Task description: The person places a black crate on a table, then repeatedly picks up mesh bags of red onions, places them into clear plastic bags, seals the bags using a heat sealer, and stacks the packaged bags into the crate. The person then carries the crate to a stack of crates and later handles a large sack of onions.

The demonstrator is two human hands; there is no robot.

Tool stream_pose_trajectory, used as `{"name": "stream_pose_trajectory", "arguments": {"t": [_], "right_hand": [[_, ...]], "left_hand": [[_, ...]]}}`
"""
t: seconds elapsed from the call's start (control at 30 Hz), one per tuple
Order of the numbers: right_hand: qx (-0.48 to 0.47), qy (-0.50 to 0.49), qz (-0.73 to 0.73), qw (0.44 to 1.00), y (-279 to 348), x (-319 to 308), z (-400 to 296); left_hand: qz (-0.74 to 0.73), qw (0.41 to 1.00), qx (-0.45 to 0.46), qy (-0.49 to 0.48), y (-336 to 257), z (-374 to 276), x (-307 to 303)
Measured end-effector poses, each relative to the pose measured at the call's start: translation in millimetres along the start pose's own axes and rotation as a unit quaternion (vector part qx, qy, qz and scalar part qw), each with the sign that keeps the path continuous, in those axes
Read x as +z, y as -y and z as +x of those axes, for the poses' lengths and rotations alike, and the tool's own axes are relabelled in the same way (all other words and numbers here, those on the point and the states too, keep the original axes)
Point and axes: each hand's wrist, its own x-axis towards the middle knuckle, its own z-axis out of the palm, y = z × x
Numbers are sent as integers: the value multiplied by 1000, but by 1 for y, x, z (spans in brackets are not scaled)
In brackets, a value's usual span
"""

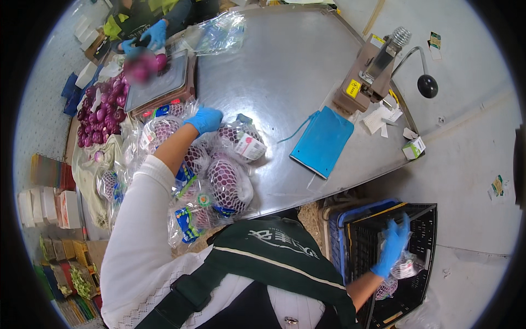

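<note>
My left hand (205,120), in a blue glove, lies over packed bags of red onions at the edge of a steel table (279,78); its fingertips are hidden, so its hold is unclear. Close to its right is a netted onion pack (241,137) with a white label. Nearer to me sits another netted onion pack (228,185). My right hand (392,249), gloved and blurred, is over a black plastic crate (429,238), beside a labelled pack (407,265); whether it grips the pack cannot be told. A further netted pack (386,289) lies lower in the crate.
A weighing scale (158,82) stands at the upper left, with loose red onions (102,113) beside it. Across the table a co-worker's gloved hands (154,36) are over onions. A blue notebook (324,142) and a lever-operated machine (363,78) sit at the right.
</note>
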Motion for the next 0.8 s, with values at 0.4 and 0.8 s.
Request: {"name": "stream_pose_trajectory", "arguments": {"t": [0.4, 0.8], "right_hand": [[-10, 494, 279, 823, 144, 336, 6], [-61, 460, 353, 813, 143, 265, -16]], "left_hand": [[-539, 751, 250, -289, -95, -134, -141], [-714, 646, 170, -211, -122, -88, -86]]}}
